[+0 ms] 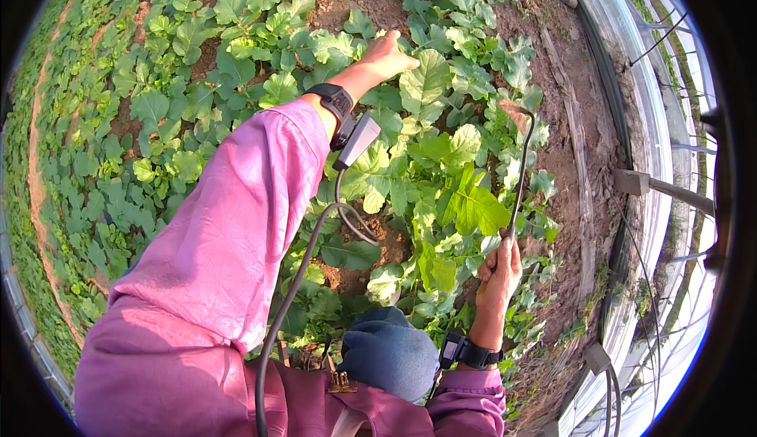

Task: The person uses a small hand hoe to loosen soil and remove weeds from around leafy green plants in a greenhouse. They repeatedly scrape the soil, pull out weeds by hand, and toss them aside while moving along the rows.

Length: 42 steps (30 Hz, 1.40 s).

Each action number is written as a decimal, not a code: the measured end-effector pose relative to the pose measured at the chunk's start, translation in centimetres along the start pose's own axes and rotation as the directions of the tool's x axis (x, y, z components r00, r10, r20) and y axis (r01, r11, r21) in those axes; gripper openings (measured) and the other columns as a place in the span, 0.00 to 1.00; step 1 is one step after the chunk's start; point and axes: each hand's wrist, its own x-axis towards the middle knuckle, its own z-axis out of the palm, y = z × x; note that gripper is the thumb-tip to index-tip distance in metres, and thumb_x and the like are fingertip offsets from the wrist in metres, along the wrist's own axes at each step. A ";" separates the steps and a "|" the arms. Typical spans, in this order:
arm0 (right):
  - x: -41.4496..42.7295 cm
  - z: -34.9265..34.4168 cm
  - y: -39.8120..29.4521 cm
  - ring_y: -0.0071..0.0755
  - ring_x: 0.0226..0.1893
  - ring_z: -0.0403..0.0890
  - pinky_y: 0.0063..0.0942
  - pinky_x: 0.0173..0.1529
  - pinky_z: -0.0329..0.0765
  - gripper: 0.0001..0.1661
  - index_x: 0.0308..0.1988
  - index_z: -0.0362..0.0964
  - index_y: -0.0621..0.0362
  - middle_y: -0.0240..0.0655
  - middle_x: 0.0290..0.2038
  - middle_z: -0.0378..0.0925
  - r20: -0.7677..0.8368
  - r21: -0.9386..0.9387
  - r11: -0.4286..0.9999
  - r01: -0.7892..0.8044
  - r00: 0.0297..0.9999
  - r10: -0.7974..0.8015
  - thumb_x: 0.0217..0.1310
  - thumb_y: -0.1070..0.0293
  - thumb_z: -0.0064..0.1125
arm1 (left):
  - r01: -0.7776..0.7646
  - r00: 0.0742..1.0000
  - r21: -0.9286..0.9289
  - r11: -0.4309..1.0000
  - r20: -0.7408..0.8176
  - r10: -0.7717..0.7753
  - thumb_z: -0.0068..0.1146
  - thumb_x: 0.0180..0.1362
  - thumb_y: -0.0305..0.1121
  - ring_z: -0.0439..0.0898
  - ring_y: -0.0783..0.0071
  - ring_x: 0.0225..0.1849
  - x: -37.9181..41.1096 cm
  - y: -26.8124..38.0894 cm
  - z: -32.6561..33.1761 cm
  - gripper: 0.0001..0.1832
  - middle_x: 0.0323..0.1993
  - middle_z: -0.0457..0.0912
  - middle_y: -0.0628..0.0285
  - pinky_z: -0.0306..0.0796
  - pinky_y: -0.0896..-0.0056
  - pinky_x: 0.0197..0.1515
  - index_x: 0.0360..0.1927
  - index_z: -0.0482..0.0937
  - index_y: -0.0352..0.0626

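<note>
My left hand (387, 58) reaches out over the leafy green plants with its thumb apart from the fingers. A large pale leaf (424, 85) lies right beside the thumb; whether the fingers touch any leaf below is hidden. My right hand (500, 265) grips the lower end of a thin, dark-handled hand hoe (523, 162). The hoe points away from me, and its rusty curved blade (514, 115) is at the far end among leaves. Bright green leaves (476, 203) stand just left of the hoe's shaft.
Dense rows of leafy plants (148, 111) spread to the left. Bare soil (568, 141) runs along the right, beside plastic sheeting (627, 70) and a concrete block (631, 182) with a bar. A dark cable (295, 283) loops by my left arm. My knee in blue cloth (387, 351) is below.
</note>
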 end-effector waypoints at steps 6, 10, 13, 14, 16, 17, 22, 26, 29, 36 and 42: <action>3.5 -2.7 -0.2 0.08 0.14 0.55 0.10 0.16 0.51 0.17 0.46 0.67 0.59 0.18 0.17 0.58 -0.053 -0.411 0.911 -0.001 0.998 -0.023 0.61 0.60 0.51 | -0.249 0.953 -0.065 0.966 0.164 0.256 0.58 0.45 0.30 0.77 0.65 0.39 -1.7 0.2 11.7 0.17 0.33 0.79 0.59 0.68 0.67 0.44 0.42 0.76 0.42; 9.2 -3.4 0.7 0.16 0.19 0.62 0.19 0.23 0.60 0.21 0.43 0.70 0.65 0.26 0.20 0.67 0.107 -0.740 0.645 0.191 0.980 -0.167 0.59 0.58 0.51 | -0.700 0.710 0.201 0.685 0.102 0.697 0.52 0.45 0.25 0.75 0.66 0.37 -6.4 -1.6 12.6 0.09 0.30 0.78 0.63 0.65 0.67 0.46 0.32 0.78 0.45; 13.7 -1.0 1.0 0.20 0.21 0.66 0.22 0.26 0.64 0.22 0.44 0.69 0.66 0.30 0.22 0.70 0.167 -0.777 0.598 0.199 0.980 -0.109 0.59 0.57 0.50 | -0.739 0.673 0.231 0.633 0.252 0.695 0.52 0.42 0.25 0.75 0.66 0.38 -8.8 -1.9 11.8 0.09 0.29 0.78 0.64 0.66 0.66 0.46 0.31 0.76 0.43; 15.3 -0.4 1.2 0.21 0.21 0.67 0.23 0.27 0.65 0.22 0.44 0.69 0.66 0.31 0.22 0.71 0.141 -0.774 0.612 0.160 0.987 -0.080 0.59 0.57 0.50 | -0.716 0.690 0.178 0.675 0.328 0.645 0.52 0.42 0.26 0.75 0.64 0.37 -9.0 -2.0 12.1 0.09 0.28 0.78 0.62 0.67 0.64 0.44 0.30 0.76 0.43; 18.7 0.3 3.3 0.23 0.21 0.68 0.26 0.29 0.67 0.22 0.43 0.71 0.65 0.34 0.21 0.72 0.150 -0.732 0.631 0.257 0.964 -0.219 0.59 0.57 0.50 | -0.613 0.718 0.123 0.780 0.498 0.486 0.53 0.42 0.28 0.77 0.57 0.34 -8.9 -1.3 11.9 0.09 0.26 0.78 0.57 0.70 0.59 0.38 0.30 0.76 0.41; 19.6 1.3 3.6 0.25 0.23 0.69 0.27 0.31 0.68 0.22 0.43 0.71 0.65 0.37 0.23 0.73 0.124 -0.703 0.677 0.218 0.975 -0.186 0.59 0.56 0.50 | -0.560 0.737 0.081 0.825 0.503 0.451 0.54 0.47 0.33 0.78 0.60 0.32 -8.5 -0.8 11.5 0.09 0.26 0.79 0.57 0.71 0.62 0.37 0.31 0.77 0.42; 23.4 3.4 5.4 0.41 0.30 0.77 0.32 0.37 0.71 0.22 0.45 0.68 0.59 0.44 0.31 0.76 0.148 -0.852 0.442 0.280 0.939 -0.309 0.58 0.54 0.50 | 0.122 0.919 -0.432 0.894 0.389 0.063 0.53 0.53 0.41 0.78 0.67 0.25 -1.3 0.4 12.2 0.14 0.25 0.79 0.58 0.72 0.67 0.33 0.33 0.78 0.40; 20.6 4.1 5.3 0.53 0.36 0.77 0.41 0.39 0.72 0.20 0.47 0.68 0.54 0.51 0.36 0.76 0.264 -0.919 0.241 0.311 0.942 -0.209 0.58 0.54 0.48 | -0.188 0.973 0.270 0.944 0.183 0.141 0.45 0.48 0.26 0.78 0.54 0.37 2.4 -0.9 12.3 0.14 0.36 0.79 0.52 0.71 0.60 0.40 0.38 0.77 0.42; 17.1 1.8 5.9 0.47 0.37 0.79 0.36 0.41 0.72 0.24 0.48 0.68 0.58 0.48 0.35 0.77 0.250 -0.879 0.402 0.256 0.966 -0.068 0.57 0.53 0.49 | -0.427 0.876 0.372 0.824 0.397 0.275 0.43 0.47 0.24 0.75 0.56 0.45 3.1 -0.8 13.5 0.16 0.42 0.76 0.51 0.69 0.60 0.46 0.40 0.76 0.42; 15.2 0.8 6.2 0.17 0.18 0.64 0.20 0.22 0.62 0.21 0.46 0.68 0.64 0.28 0.20 0.67 0.159 -0.668 0.744 0.021 0.981 0.115 0.59 0.58 0.51 | -0.441 0.894 0.619 0.650 0.367 0.257 0.44 0.49 0.29 0.73 0.60 0.50 4.9 -5.8 15.5 0.14 0.47 0.74 0.52 0.67 0.60 0.50 0.40 0.75 0.41; 17.8 4.8 6.0 0.13 0.14 0.57 0.15 0.15 0.53 0.18 0.45 0.67 0.61 0.23 0.16 0.61 0.008 -0.376 0.926 0.017 1.000 -0.015 0.61 0.59 0.49 | -0.365 0.924 0.857 0.364 0.286 0.253 0.33 0.57 0.35 0.46 0.57 0.67 5.8 -6.8 15.2 0.20 0.65 0.49 0.49 0.49 0.48 0.61 0.49 0.71 0.42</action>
